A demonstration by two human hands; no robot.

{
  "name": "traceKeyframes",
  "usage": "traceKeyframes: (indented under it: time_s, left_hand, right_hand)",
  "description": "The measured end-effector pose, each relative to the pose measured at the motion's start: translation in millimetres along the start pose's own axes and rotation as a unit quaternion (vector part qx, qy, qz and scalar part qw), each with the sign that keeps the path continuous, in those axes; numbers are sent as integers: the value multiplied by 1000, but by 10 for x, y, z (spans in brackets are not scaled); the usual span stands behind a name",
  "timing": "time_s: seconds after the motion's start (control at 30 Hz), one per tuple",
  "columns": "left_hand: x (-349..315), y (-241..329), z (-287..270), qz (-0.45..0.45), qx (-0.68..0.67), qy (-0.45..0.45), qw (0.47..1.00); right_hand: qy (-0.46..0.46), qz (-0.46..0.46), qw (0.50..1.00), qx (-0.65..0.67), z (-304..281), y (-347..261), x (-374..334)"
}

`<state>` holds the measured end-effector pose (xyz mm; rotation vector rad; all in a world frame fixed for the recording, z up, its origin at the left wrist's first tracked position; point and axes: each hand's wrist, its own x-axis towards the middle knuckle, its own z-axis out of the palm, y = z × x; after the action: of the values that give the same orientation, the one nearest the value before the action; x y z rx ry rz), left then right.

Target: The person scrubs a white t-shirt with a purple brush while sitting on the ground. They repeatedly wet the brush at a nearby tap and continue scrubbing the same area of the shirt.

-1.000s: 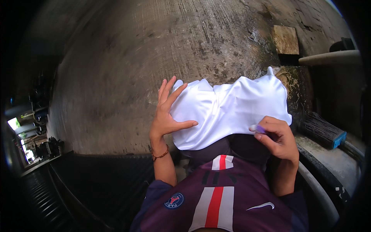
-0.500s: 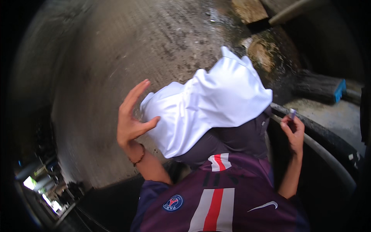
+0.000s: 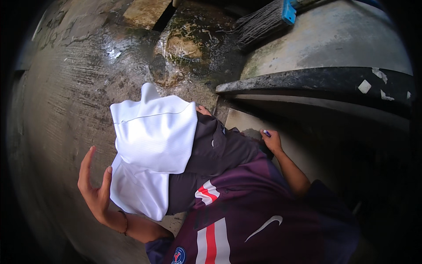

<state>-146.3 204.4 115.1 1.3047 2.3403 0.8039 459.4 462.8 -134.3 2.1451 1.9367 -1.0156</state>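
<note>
White cloth (image 3: 154,141), perhaps a garment, lies draped over my knees on dark trousers (image 3: 206,154). A thin dark seam line crosses its upper part, and its left part hangs in folds. My left hand (image 3: 96,191) is open beside the cloth's left edge, thumb and fingers wide apart; nothing shows between them. Out to the right of my lap, my right hand (image 3: 273,143) is closed on a small purple-and-white cylinder (image 3: 267,133), too small to name surely.
Rough concrete floor (image 3: 57,110) spreads at left, wet near a mossy stone (image 3: 182,48). A broom (image 3: 263,22) with a blue edge lies at the top. A black curved ledge (image 3: 307,79) runs along the right. A bare foot (image 3: 203,110) shows past the cloth.
The view has swung to the right, so cloth and hands now appear farther left. The left hand stays spread beside the cloth; the right hand still holds the small cylinder.
</note>
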Motion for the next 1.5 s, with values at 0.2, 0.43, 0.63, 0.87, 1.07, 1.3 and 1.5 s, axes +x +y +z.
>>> traceKeyframes:
  time_s: [0.2,0.43,0.63,0.87,1.07,1.3,1.5]
  left_hand:
    - [18,15,-88,-23,-1,4,1000]
    - [-37,-74,-150,-50,0,8,999]
    - [-295,-229,-113,-106,-30,27,994]
    - [-324,-125,-90,-117,-50,38,991]
    - [-340,-92,-71,-113,-52,45,991]
    - [-321,44,-13,-79,-43,69,994]
    - [-178,276,126,23,-94,115,989]
  right_hand:
    - [188,126,973,-45,12,1118,201]
    - [225,254,940,9,-44,1893,744]
    - [404,145,843,324,204,2236,1353]
    - [343,281,772,455,393,1682,1341]
    - [323,315,833,320,383,1622,1396]
    - [282,78,955,35,236,1049,301]
    - [181,-275,944,2,-149,-880,-449]
